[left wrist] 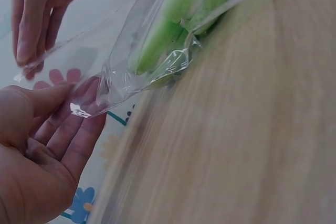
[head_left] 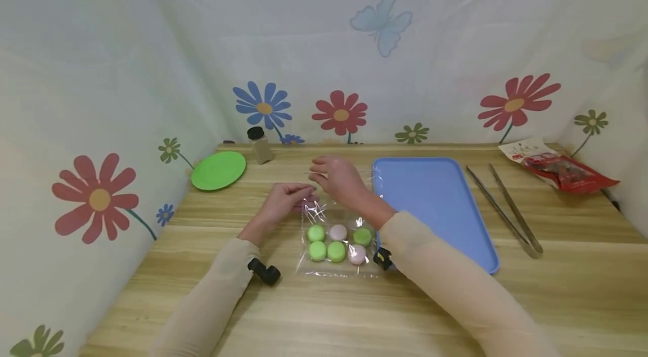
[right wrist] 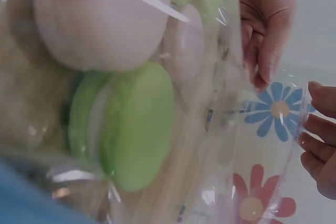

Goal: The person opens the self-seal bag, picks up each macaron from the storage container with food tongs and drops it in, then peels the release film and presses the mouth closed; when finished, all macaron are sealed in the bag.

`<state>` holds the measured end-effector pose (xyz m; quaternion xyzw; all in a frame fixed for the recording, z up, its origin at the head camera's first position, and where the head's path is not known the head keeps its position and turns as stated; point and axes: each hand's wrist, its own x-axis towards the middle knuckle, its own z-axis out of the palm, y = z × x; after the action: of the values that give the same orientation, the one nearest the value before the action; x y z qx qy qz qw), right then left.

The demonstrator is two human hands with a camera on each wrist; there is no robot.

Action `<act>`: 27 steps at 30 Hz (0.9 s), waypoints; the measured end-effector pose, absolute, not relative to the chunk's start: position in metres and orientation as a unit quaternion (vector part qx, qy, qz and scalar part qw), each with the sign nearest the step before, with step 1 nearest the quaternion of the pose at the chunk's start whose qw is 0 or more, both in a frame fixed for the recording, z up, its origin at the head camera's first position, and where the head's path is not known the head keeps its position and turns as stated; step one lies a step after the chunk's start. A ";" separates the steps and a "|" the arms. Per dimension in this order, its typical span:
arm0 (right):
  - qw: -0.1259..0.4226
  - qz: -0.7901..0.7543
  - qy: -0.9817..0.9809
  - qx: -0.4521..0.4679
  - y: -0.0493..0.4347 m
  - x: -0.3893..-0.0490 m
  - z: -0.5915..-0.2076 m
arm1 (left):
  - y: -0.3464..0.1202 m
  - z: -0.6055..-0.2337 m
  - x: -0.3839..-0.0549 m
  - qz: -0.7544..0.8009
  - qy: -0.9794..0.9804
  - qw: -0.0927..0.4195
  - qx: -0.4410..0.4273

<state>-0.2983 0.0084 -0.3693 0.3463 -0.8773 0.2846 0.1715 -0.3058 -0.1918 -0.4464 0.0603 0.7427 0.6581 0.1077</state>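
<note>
A clear plastic bag (head_left: pixel 329 271) lies on the table with several green and pale pink macarons (head_left: pixel 336 251) inside. At its far left corner, my left hand (head_left: pixel 287 199) pinches the film between thumb and fingers. My right hand (head_left: pixel 340 176) is over the far end of the bag, its fingers bent and the thumb apart from them. In the right wrist view, the fingertips of the right hand (right wrist: pixel 323 135) are right at the edge of the film. The left wrist view shows the bag's end (left wrist: pixel 100 95) stretching between both hands.
A blue tray (head_left: pixel 430 194) lies right of the bag, partly behind the right forearm. Metal tongs (head_left: pixel 506 211) and a red and white food packet (head_left: pixel 562 168) are farther right. A green plate (head_left: pixel 219 170) and a black-capped jar (head_left: pixel 260 146) stand at the back left, near the curtain.
</note>
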 end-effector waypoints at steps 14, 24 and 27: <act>0.132 0.340 -0.867 0.339 -0.007 -0.308 -0.378 | -0.192 -0.442 -0.302 0.637 0.760 0.087 0.091; 0.143 0.409 -0.831 0.349 -0.007 -0.309 -0.387 | -0.191 -0.443 -0.301 0.646 0.754 0.077 0.094; 0.121 0.445 -0.826 0.326 -0.008 -0.307 -0.388 | -0.191 -0.442 -0.300 0.639 0.760 0.071 0.096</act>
<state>-0.3069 -0.0078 -0.3877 0.3257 -0.8255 0.4447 0.1212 -0.2998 -0.1908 -0.4423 0.0958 0.7596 0.6394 0.0713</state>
